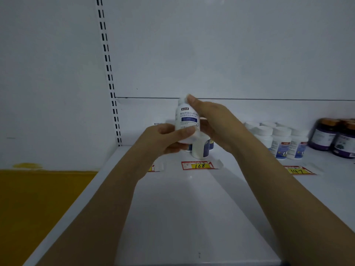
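- A view from a person's head looks down along two bare forearms that reach over a white shop shelf (192, 208).
- Both hands hold one white bottle (187, 120) in the air, above the back of the shelf, upright or tilted a little.
- The left hand (163, 139) grips the lower part of the bottle, with the thumb across the front under the blue label.
- The right hand (213, 123) wraps the upper part from the right side, with the thumb up against the cap. Its fingers are hidden behind the bottle.
- Directly below the held bottle a few similar bottles (199, 148) stand on the shelf, close together and partly hidden by the hands.
- In front of them lies a red and yellow price tag (197, 165) marked 168.
- Further right is a cluster of white-capped bottles (278, 143) behind a second tag (297, 170), then dark purple jars (334, 137).
- Likely risk: if the bottle is set down among the bottles beneath it, its base could clip a neighbour's cap and knock it over, as they stand so close.
- Another risk: if the right hand twists the cap while the left grips loosely, the smooth bottle could slip and drop onto those below.
- The right forearm passes near the white-capped cluster, so a sideways sweep could topple it.
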Demonstrator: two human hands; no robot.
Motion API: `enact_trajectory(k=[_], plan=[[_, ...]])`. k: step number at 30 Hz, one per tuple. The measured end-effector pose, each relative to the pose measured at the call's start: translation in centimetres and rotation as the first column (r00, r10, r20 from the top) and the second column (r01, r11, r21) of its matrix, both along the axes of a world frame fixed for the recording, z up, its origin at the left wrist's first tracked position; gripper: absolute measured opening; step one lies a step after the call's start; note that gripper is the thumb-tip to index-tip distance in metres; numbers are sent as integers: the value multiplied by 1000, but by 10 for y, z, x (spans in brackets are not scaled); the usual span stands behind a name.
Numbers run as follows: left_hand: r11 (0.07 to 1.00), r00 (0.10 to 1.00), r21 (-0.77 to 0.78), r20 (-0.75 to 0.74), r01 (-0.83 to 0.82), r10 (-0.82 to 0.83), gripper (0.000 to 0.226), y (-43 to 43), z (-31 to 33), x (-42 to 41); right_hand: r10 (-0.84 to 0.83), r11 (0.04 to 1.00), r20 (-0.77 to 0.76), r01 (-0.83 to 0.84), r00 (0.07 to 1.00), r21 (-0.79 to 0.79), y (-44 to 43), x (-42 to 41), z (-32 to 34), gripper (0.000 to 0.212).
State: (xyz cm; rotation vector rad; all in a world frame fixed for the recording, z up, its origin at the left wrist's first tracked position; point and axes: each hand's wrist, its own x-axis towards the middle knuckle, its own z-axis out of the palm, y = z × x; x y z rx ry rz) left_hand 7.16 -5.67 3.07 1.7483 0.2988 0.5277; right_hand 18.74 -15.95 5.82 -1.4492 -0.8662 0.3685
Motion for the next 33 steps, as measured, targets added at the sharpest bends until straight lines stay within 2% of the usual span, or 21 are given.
enact_trajectory(k=[2,4,7,10,13,16,18,20,23,26,29,33], plan=[[993,994,-117,-103,29,-41,69,-1,-1,1,74,994,-248,-92,966,-63,-2,4,-2,48],[970,982,-235,-163,55,-95,67,-1,-2,0,72,986,-411,-126,909,-106,-4,8,-4,49],[951,965,-301,-219,76,-146,65,2,-3,-1,31,971,-490,-143,871,-194,-5,14,-10,49],[954,963,-292,-228,71,-141,67,4,-5,0,32,967,-489,-151,872,-206,-3,17,-13,50],[971,974,-233,-205,46,-96,61,3,-7,1,73,975,-416,-153,907,-164,-2,19,-11,44],[999,974,37,-226,-13,21,44,1,-12,3,197,965,-242,-231,950,-122,-2,16,-6,22],[985,974,156,-200,-78,109,42,1,-13,2,226,962,-79,-236,971,-139,0,13,-5,20],[968,973,208,-154,-139,172,45,3,-12,0,189,966,114,-164,975,-202,4,8,-5,32],[923,963,330,-112,-198,247,48,12,-11,-5,106,950,395,25,912,-311,11,-3,3,27],[869,948,435,-95,-234,303,47,21,-14,-13,118,936,488,67,865,-346,21,-14,19,20],[801,918,525,-87,-288,387,48,30,-21,-26,206,906,536,47,818,-420,41,-22,31,27],[647,815,706,-174,-288,553,81,44,-44,-46,187,908,561,76,807,-412,81,-18,31,39]])
